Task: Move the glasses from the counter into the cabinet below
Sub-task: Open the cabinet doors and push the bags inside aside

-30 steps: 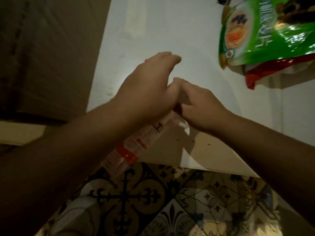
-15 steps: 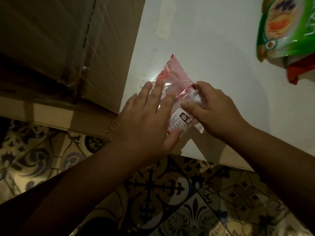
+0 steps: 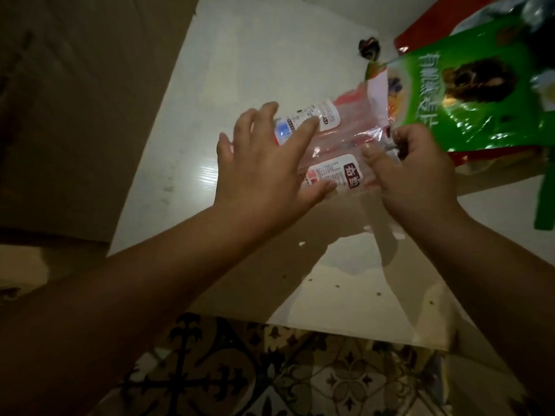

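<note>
head | left hand (image 3: 264,172) flat, fingers straight, pressing clear packet (image 3: 336,142) on white bench (image 3: 210,145) | right hand (image 3: 411,175) pinches packet's right end | green bag (image 3: 468,100) just beside packet | box (image 3: 75,100) at left | no glasses visible

I see a glossy white surface (image 3: 240,70) carrying everything here. Directly on it lies a clear plastic packet (image 3: 339,136) with pink-red contents and white printed labels, near the middle. Just beside the packet, toward the far right, a green foil bag (image 3: 480,94) rests on the white surface, with a red bag (image 3: 420,31) showing beneath its far edge. A small dark object (image 3: 368,48) sits near the bags; I cannot tell what it is.
</note>
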